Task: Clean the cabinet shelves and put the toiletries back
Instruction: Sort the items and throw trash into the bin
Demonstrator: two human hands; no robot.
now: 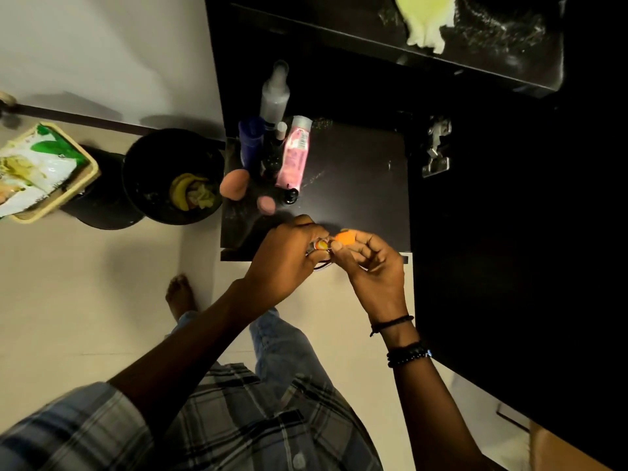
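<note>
My left hand (289, 256) grips a small tube (321, 245) with an orange and white label at the front edge of the dark lower shelf (356, 185). My right hand (370, 266) pinches its orange cap (346, 237) right at the tube's end. On the shelf's left side stand a pink bottle (295, 154), a clear spray bottle (275, 95), a blue container (251, 144) and two pink makeup sponges (234, 185). A yellow-green cloth (426, 18) lies on the upper shelf (492, 56).
A black waste bin (149, 185) with banana peel stands on the floor left of the cabinet. A beige basket (91, 171) with packets sits further left. The open cabinet door (509, 266) with a metal hinge (436, 147) is at my right.
</note>
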